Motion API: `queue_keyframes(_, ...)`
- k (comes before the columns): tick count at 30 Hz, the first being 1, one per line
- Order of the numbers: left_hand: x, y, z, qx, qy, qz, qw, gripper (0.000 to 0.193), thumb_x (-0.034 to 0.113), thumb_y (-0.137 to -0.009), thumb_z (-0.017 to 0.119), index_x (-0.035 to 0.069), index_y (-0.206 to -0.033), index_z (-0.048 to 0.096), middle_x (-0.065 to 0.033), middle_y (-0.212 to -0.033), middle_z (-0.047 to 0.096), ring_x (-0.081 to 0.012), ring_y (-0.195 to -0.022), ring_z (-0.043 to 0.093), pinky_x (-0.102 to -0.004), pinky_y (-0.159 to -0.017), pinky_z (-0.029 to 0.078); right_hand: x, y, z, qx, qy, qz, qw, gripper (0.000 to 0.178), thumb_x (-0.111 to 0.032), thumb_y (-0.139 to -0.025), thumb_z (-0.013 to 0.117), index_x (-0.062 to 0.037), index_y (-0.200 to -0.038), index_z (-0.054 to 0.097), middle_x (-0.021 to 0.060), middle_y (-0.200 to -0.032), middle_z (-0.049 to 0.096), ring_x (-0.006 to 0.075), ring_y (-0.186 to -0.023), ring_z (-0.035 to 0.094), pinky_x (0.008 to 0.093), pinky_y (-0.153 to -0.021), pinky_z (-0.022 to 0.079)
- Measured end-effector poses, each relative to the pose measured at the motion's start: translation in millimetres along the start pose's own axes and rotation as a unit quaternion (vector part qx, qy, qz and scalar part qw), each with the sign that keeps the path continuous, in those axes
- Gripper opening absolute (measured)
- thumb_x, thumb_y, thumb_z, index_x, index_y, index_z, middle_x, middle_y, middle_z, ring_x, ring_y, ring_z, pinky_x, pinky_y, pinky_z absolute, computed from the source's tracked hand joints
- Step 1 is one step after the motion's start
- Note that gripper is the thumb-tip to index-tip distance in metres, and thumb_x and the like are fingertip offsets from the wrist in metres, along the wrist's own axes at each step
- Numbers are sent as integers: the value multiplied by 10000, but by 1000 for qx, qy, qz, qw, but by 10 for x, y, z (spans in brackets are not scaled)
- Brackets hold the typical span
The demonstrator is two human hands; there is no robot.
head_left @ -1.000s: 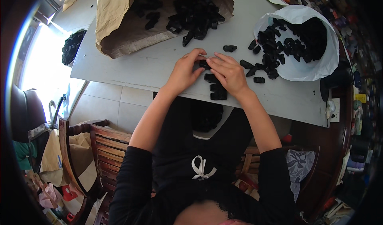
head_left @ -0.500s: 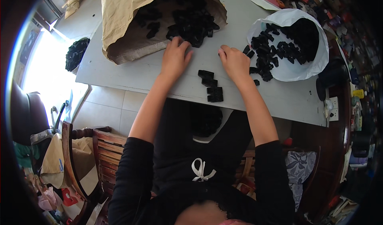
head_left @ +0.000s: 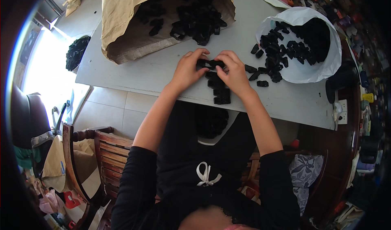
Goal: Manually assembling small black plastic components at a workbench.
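Note:
Close together over the table, my left hand [head_left: 188,70] and my right hand [head_left: 233,74] pinch a small black plastic part [head_left: 208,64] between them. Its left end sits in my left fingers and its right end in my right fingertips; whether it is one piece or two pressed together I cannot tell. Just below my fingers, a short column of similar black blocks [head_left: 221,94] runs toward the table's near edge. Larger black parts [head_left: 200,24] spill from an open brown paper bag [head_left: 134,52] beyond my left hand. Smaller black pieces [head_left: 272,58] pour from a white plastic bag [head_left: 295,76] to the right.
The grey table [head_left: 159,77] ends close to my lap. A container of black parts [head_left: 78,52] stands past its left edge, with another black heap [head_left: 211,122] under the table. A wooden chair [head_left: 112,158] is at my left, and crowded shelves line the far right.
My left hand has come away from the paper bag's mouth, and my right hand from beside the white bag's pieces. Both have met above the block column, now holding a black part.

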State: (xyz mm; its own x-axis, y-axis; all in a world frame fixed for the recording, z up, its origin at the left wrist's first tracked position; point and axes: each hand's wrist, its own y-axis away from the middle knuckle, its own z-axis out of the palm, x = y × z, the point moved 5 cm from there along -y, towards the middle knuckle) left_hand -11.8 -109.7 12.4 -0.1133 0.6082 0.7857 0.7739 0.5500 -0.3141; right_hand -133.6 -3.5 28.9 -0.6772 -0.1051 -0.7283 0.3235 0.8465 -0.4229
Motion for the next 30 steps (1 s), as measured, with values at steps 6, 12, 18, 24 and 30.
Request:
queue_keyframes(6, -17, 8, 29, 21, 24, 17, 999, 567, -10, -683, 740, 116, -1193, 529, -70, -972, 692, -282, -956, 602, -370, -821, 491, -172, -38, -22, -37, 137, -80, 987, 263, -45, -777, 714, -37, -1037, 677, 88, -936, 633, 248, -844, 634, 334, -702, 529)
queue_keyframes(12, -14, 30, 30, 13, 39, -1, 999, 606, -28, -688, 728, 124, -1235, 517, -81, -997, 689, -287, -989, 610, -365, -832, 508, -181, -32, 111, -36, 177, -87, 980, 227, -80, -759, 730, -57, -983, 699, 84, -897, 617, 273, -859, 613, 383, -732, 511)
queue_keyframes(18, -26, 36, 28, 6, 64, -13, 998, 623, -25, -698, 740, 121, -1257, 507, -114, -1006, 675, -297, -987, 629, -368, -838, 520, -117, -40, 91, -52, 127, -36, 990, 252, -82, -772, 732, -6, -1007, 682, 116, -919, 620, 289, -851, 614, 370, -732, 505)
queue_keyframes(24, -49, 29, 25, 16, 60, -4, 998, 627, -22, -703, 743, 117, -1265, 502, -129, -1021, 669, -305, -987, 632, -372, -843, 523, -283, -125, 163, -96, 251, -79, 960, 288, -85, -755, 738, -8, -1027, 681, 108, -928, 619, 272, -903, 606, 369, -754, 511)
queue_keyframes(30, -41, 51, 28, 37, 79, 9, 996, 567, -44, -714, 683, 88, -1241, 520, -134, -1031, 666, -313, -991, 623, -366, -843, 515, -416, 11, 216, -94, 274, -101, 952, 409, -216, -823, 698, 16, -1153, 629, 134, -1193, 605, 300, -1131, 561, 382, -920, 483)
